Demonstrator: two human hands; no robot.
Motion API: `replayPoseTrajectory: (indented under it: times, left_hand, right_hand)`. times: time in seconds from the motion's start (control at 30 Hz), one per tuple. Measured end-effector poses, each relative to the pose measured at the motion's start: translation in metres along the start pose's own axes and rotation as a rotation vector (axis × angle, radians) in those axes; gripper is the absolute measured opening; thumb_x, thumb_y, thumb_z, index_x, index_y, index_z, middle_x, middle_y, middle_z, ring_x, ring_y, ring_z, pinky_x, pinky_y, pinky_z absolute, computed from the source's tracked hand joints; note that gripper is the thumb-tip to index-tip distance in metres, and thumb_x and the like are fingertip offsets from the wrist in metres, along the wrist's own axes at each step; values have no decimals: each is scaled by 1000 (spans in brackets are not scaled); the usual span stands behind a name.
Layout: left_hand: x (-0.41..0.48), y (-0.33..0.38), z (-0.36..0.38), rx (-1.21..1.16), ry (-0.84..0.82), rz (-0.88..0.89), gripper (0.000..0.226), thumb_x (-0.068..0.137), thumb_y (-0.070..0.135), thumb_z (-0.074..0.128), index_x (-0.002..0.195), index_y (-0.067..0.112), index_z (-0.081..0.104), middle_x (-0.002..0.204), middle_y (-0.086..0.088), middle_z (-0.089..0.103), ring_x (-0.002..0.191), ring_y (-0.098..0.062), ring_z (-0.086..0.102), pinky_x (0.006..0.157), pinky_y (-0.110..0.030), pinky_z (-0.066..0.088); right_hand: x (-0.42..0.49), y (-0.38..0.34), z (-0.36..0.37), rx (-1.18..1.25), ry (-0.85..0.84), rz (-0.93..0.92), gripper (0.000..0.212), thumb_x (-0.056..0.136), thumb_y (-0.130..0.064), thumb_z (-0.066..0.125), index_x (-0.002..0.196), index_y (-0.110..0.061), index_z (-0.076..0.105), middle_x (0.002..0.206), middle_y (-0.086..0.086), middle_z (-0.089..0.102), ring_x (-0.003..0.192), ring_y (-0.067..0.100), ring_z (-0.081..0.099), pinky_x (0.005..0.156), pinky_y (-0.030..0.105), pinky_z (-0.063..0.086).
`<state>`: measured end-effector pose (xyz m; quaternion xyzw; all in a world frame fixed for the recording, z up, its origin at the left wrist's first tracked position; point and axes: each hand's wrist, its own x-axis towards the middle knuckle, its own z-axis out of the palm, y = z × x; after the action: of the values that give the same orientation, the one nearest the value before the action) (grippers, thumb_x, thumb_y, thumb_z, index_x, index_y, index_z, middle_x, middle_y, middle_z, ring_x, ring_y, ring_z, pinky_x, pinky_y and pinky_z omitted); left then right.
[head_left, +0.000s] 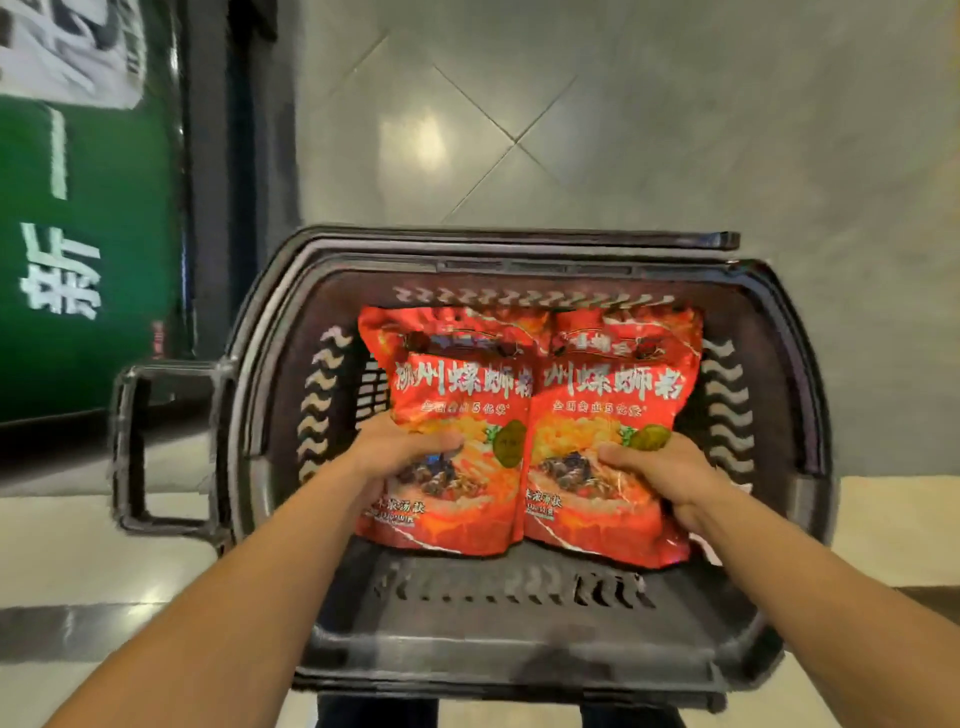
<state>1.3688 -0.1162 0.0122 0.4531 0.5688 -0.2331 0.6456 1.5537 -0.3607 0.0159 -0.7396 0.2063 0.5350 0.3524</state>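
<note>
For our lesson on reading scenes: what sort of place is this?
Probably a supermarket: a plastic shopping basket, two matching red food packs held in it, the left pack and the right pack, and a green sign.

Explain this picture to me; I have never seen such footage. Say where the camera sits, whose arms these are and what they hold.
It is one picture from a camera worn on a person's head, looking forward and down, so the two bare arms are the wearer's own. The left hand grips a red plastic food packet with white Chinese lettering, thumb on its front. The right hand grips a second matching red packet beside it. Both packets are held inside a dark plastic shopping basket with slotted walls; whether they touch its bottom cannot be told. Around it is grey tiled floor, and a green sign at the left.
</note>
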Motion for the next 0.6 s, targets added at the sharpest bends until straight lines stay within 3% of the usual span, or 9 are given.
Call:
replayPoseTrajectory:
  times: [0.1, 0.2, 0.23, 0.27, 0.33, 0.4, 0.5, 0.57, 0.6]
  left_hand:
    - [35, -13, 6, -11, -12, -74, 47, 66, 15, 91, 109, 12, 72, 96, -7, 78, 77, -18, 76, 63, -29, 60]
    - [64, -24, 13, 12, 115, -99, 31, 69, 16, 91, 93, 7, 73, 80, -8, 78, 59, -13, 72, 52, -24, 55]
    - [71, -26, 16, 23, 184, -95, 28, 71, 18, 90, 89, 5, 73, 82, -12, 77, 58, -14, 71, 55, -26, 57]
    - [76, -29, 19, 59, 267, -73, 34, 72, 21, 89, 95, 1, 72, 94, -18, 77, 68, -20, 73, 66, -33, 58]
    - [76, -34, 27, 291, 508, 9, 67, 75, 30, 88, 125, -4, 58, 124, -26, 64, 108, -36, 66, 92, -43, 50]
    - [64, -37, 36, 547, 723, 259, 75, 74, 33, 86, 129, -1, 50, 128, -28, 54, 119, -44, 54, 100, -46, 43]
    - [55, -43, 53, 1077, 724, 635, 62, 73, 49, 81, 116, 11, 57, 116, -18, 62, 113, -38, 55, 101, -52, 41]
    - [63, -46, 60, 1303, 603, 675, 70, 79, 63, 68, 133, 22, 52, 137, -13, 58, 132, -37, 46, 113, -59, 30]
    - [72, -47, 61, 1385, 551, 688, 74, 82, 67, 61, 143, 27, 46, 151, -13, 47, 144, -37, 34, 117, -62, 20]
  right_hand:
    - [41, 17, 10, -22, 22, 18, 35, 72, -8, 86, 101, -15, 68, 95, 5, 73, 83, 21, 70, 62, 29, 52]
    - [77, 30, 21, -230, 191, -6, 49, 70, -19, 89, 112, -10, 65, 105, 11, 72, 96, 30, 69, 80, 40, 56]
    - [82, 33, 25, -360, 286, -32, 56, 70, -23, 88, 116, -7, 61, 111, 15, 69, 102, 34, 66, 87, 41, 54]
    - [82, 34, 31, -462, 372, -83, 60, 72, -24, 86, 120, -4, 56, 115, 18, 65, 107, 37, 62, 89, 40, 50]
    - [70, 35, 43, -538, 466, -289, 58, 75, -19, 80, 120, -1, 49, 119, 21, 54, 113, 38, 54, 89, 40, 44]
    - [56, 37, 53, -689, 524, -544, 55, 75, -19, 77, 118, -1, 48, 118, 21, 50, 114, 38, 47, 95, 44, 42]
    - [54, 41, 65, -1042, 480, -702, 53, 77, -40, 73, 118, -10, 55, 116, 16, 58, 118, 39, 49, 103, 51, 41]
    - [63, 40, 71, -1194, 454, -670, 61, 81, -57, 64, 128, -19, 56, 127, 16, 60, 129, 40, 46, 111, 58, 31]
    - [71, 40, 74, -1251, 457, -661, 70, 82, -64, 57, 138, -22, 51, 138, 18, 54, 136, 42, 39, 115, 62, 23]
